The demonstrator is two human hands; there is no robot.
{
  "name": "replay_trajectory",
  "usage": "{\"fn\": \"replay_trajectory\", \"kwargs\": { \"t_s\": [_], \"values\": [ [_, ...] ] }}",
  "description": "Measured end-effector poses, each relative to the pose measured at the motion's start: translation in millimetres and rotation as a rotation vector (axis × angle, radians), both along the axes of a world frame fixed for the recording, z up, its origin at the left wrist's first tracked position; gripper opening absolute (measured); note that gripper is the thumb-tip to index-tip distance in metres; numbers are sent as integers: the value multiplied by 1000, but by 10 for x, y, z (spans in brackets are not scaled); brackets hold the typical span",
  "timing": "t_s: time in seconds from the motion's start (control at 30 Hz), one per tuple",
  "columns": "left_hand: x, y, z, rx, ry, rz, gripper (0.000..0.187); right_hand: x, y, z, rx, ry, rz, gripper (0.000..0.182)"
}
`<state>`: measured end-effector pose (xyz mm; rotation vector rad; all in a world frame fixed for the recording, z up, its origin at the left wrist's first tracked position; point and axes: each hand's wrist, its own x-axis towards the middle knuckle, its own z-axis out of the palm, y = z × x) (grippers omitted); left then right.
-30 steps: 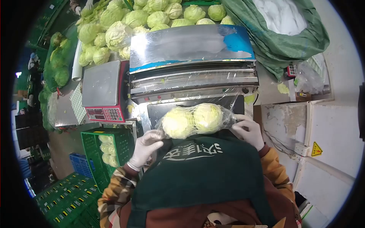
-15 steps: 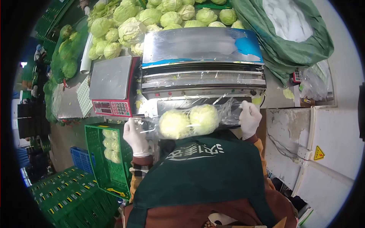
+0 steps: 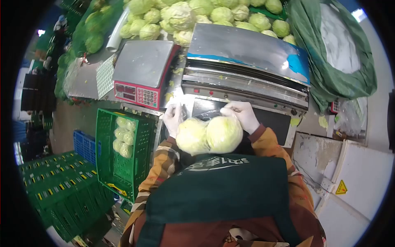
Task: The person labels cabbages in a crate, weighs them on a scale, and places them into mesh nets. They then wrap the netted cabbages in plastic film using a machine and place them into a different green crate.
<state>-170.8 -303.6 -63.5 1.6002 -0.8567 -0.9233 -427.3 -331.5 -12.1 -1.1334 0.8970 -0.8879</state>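
Two pale green cabbages (image 3: 209, 135) sit side by side in clear plastic film, close in front of the dark green apron. My gloved left hand (image 3: 173, 118) is closed at their left end, with its fingers pinching the film. At the upper right of the cabbages, my gloved right hand (image 3: 242, 115) pinches film too. Just beyond both hands stands the film wrapping machine (image 3: 247, 49) with its dark plate (image 3: 205, 108). To its left is a red and grey scale (image 3: 142, 61).
Loose cabbages (image 3: 179, 14) are piled behind the machine. A green crate (image 3: 103, 164) at the lower left holds wrapped cabbages (image 3: 123, 136), beside a blue crate (image 3: 85, 146) and stacked green crates (image 3: 61, 185). A green sack (image 3: 306, 37) stands at the upper right.
My hands have come inward from wide apart, and the film that was stretched out sideways is now gathered close around the cabbages. The view has shifted and turned.
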Motion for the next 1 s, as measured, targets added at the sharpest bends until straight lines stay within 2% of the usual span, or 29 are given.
{"fn": "replay_trajectory", "kwargs": {
  "t_s": [0.03,0.07,0.1,0.13,0.17,0.23,0.27,0.3,0.33,0.37,0.43,0.47,0.5,0.57,0.63,0.67,0.7,0.77,0.8,0.83,0.87,0.9,0.93,0.97,1.0],
  "values": [
    [-27,-4,188,7,113,-52,16,22,-41,150,-3,-3,22,10],
    [-137,-2,362,-16,115,-129,14,44,-79,294,54,-41,208,10],
    [-93,12,536,138,241,-313,15,78,-125,461,111,-75,396,10],
    [-35,-16,564,129,392,-569,15,141,-183,681,16,7,545,11],
    [22,-39,590,112,539,-825,17,222,-212,870,14,11,577,11],
    [-49,-18,936,210,798,-984,27,438,-247,1160,-112,115,759,17],
    [28,-24,877,219,856,-1144,36,553,-256,1281,-163,145,832,20],
    [73,7,932,244,897,-1202,37,679,-210,1371,-284,199,864,32],
    [108,29,985,275,921,-1232,38,808,-170,1421,-412,244,896,44],
    [165,67,1037,309,936,-1252,38,928,-145,1432,-439,223,945,44],
    [266,134,1114,371,967,-1259,40,1105,-91,1403,-1047,183,925,70],
    [297,163,1142,405,993,-1255,40,1144,-98,1343,-968,253,1271,82],
    [322,186,1162,440,1018,-1245,41,1169,-84,1387,-1027,262,1279,80],
    [333,223,1182,516,1093,-1205,43,1201,-85,1442,-931,154,1302,77],
    [381,277,1168,594,1193,-1125,44,1260,-193,1522,-946,85,1531,77],
    [427,316,1132,624,1251,-1067,45,1344,-234,1595,-689,-44,1772,72],
    [465,367,1065,657,1319,-984,45,1230,-300,1780,-374,-54,1728,72],
    [617,565,863,665,1369,-717,47,1193,-401,1837,-229,-166,1519,71],
    [724,715,654,579,1260,-562,46,1158,-425,1789,-239,-26,1269,72],
    [777,964,348,379,1449,-266,44,1191,-443,1695,-176,-8,1034,74],
    [914,1131,251,302,1643,-247,50,1225,-463,1601,-119,-2,796,78],
    [1089,1287,208,218,1833,-230,57,1326,-490,1423,12,-103,572,82],
    [1292,1450,300,56,1752,-64,60,1410,-542,1261,41,-41,475,76],
    [1508,1628,390,-97,1661,99,62,1446,-586,1031,109,36,396,58],
    [1812,1758,333,-175,1645,147,64,1472,-573,812,24,252,374,49]
  ]
}}
